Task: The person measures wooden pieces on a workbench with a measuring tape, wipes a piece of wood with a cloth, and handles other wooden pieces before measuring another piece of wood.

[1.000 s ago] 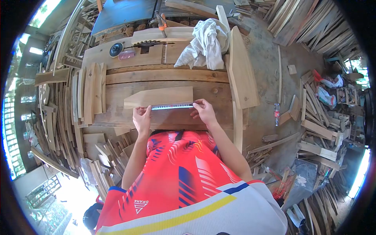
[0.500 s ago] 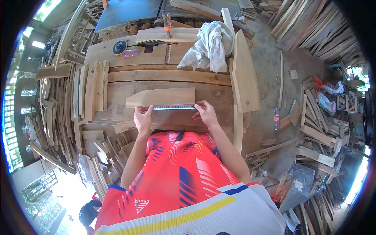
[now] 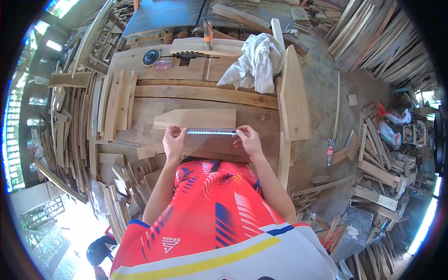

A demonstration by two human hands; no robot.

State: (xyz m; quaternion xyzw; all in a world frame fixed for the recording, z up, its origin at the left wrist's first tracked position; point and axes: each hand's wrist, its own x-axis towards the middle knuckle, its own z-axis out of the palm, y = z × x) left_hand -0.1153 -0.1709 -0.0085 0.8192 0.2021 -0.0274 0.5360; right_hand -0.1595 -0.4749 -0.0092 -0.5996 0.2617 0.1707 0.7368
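A narrow white measuring tape with printed numbers is stretched level between my two hands. My left hand pinches its left end between thumb and forefinger. Its right end is pinched by my right hand, with the other fingers loosely curled. Just beyond the tape, along its length, lies a pale wooden board whose left end is cut at a slant. The tape runs close to the board's near edge; whether they touch I cannot tell. Both rest over a brown wooden workbench.
A white cloth lies at the back right by a tall pale plank. Farther back are a saw blade, a black disc and a hammer. Planks line the left; a bottle stands on the right floor.
The whole view has shifted slightly, so the bench and board appear a little lower and farther right. Both hands keep their pinch on the tape, which stays alongside the board.
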